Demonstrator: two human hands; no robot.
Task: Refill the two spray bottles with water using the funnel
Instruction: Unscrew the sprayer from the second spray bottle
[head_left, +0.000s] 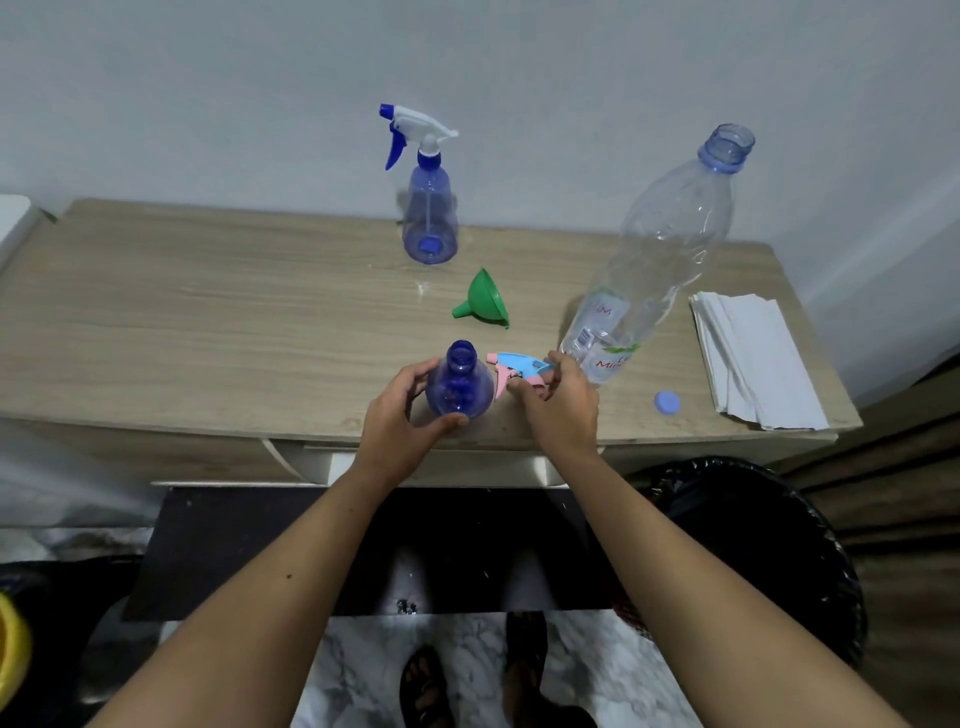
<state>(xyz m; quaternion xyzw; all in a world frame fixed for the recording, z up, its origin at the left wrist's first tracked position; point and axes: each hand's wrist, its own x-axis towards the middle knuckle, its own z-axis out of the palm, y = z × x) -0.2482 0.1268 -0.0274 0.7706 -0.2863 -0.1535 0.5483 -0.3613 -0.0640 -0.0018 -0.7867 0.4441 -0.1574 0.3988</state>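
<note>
A blue spray bottle (460, 383) with its neck uncovered stands near the table's front edge, and my left hand (402, 413) grips its body. Just right of it my right hand (558, 402) holds the bottle's pink and light-blue spray head (511, 370) down at the table top. A green funnel (484, 300) lies on its side behind them. A second blue spray bottle (430, 218) with a white and blue trigger head stands at the back. A large clear water bottle (654, 260), uncapped, stands at the right, mostly empty.
The wooden table (208, 312) stands against a white wall. A blue bottle cap (667, 401) lies near the front right edge. A stack of white paper towels (748, 358) lies at the far right. A black bin (769, 545) stands on the floor at the right.
</note>
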